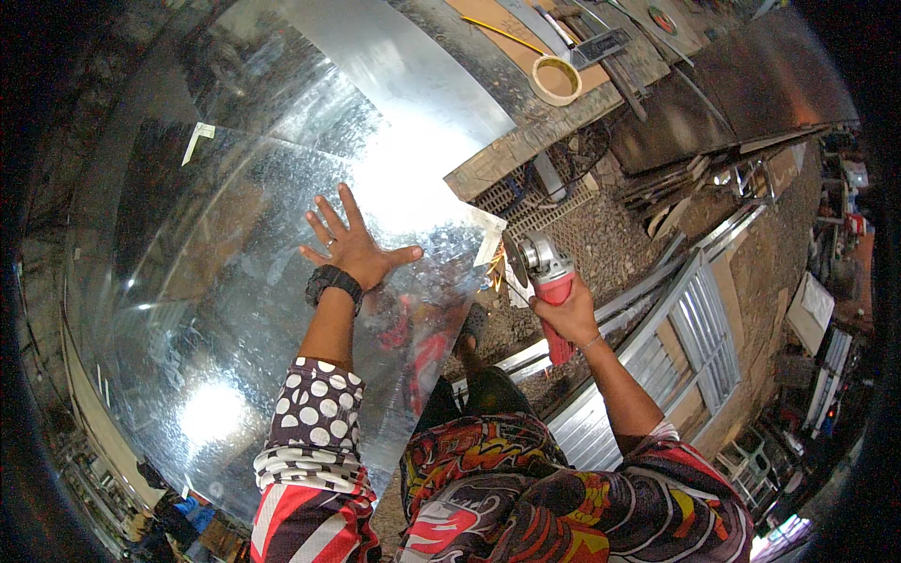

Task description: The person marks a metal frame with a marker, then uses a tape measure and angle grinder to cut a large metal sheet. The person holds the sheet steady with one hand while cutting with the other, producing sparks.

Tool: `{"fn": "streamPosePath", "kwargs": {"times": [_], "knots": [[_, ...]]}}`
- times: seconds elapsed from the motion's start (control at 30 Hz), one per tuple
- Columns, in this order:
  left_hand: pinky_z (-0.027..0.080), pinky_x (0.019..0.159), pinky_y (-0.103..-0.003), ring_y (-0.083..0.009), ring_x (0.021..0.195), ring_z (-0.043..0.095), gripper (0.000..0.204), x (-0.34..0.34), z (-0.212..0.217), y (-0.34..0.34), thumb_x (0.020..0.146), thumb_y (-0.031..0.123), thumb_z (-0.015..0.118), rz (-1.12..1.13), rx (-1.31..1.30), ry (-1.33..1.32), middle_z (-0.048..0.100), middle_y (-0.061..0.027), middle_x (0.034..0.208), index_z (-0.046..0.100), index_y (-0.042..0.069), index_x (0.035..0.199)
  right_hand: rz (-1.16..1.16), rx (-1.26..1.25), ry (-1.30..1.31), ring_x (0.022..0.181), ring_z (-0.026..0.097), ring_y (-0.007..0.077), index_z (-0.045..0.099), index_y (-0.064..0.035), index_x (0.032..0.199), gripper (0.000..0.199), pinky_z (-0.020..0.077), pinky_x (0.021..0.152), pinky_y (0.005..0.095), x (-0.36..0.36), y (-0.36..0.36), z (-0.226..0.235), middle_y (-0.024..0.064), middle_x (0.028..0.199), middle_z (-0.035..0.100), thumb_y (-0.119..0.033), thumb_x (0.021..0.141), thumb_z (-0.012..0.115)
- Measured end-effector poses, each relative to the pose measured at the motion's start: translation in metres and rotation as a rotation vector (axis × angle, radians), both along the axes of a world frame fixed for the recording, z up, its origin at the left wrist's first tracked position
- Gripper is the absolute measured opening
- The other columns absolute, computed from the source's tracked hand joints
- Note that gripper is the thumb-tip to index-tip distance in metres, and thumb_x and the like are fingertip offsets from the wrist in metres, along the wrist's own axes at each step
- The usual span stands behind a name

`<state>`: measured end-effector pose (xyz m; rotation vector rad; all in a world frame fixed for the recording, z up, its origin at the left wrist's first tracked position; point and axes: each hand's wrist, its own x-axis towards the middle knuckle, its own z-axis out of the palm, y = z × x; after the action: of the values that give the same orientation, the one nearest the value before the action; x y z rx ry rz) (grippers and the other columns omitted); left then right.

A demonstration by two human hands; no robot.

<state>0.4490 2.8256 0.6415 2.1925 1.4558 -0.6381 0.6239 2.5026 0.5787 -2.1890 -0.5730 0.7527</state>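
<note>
A large shiny metal sheet fills the left and middle of the head view. My left hand lies flat on it with the fingers spread, a dark watch at the wrist. My right hand is wrapped round a red and silver angle grinder. The grinder's disc is at the sheet's right corner, beside a strip of pale tape. Orange sparks show just below that corner. Another piece of pale tape is stuck on the sheet farther left.
At the far right, a wooden bench carries a tape roll, a yellow pencil and several tools. Stacked dark sheets stand to its right. A ribbed metal frame lies on the ground right of my right arm.
</note>
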Motion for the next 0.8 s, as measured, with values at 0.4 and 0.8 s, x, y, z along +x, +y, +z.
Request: {"fn": "streamPosePath", "kwargs": {"times": [0.4,0.8], "knots": [[-0.007,0.109,-0.079,-0.047,0.149,-0.026,0.162,0.003,-0.005,0.002,0.052,0.082,0.081,0.019,-0.041,-0.049,-0.023,-0.0275,0.164,-0.022,0.018,0.159,-0.025,0.056,0.091,0.09,0.065,0.0163,0.061,-0.0001,0.114,0.052,0.0536,0.085,0.0336,0.002,0.011,0.016,0.0084,0.101,0.07,-0.018,0.073,0.087],[-0.008,0.11,-0.077,-0.0454,0.149,-0.027,0.161,0.008,-0.008,-0.002,0.055,0.079,0.083,0.035,-0.029,-0.064,-0.024,-0.0259,0.164,-0.022,0.018,0.159,-0.057,0.041,0.257,0.097,0.063,0.0142,0.057,-0.0004,0.122,0.057,0.0524,0.087,0.0323,0.011,0.024,0.034,0.0059,0.108,0.068,-0.015,0.075,0.086]]}}
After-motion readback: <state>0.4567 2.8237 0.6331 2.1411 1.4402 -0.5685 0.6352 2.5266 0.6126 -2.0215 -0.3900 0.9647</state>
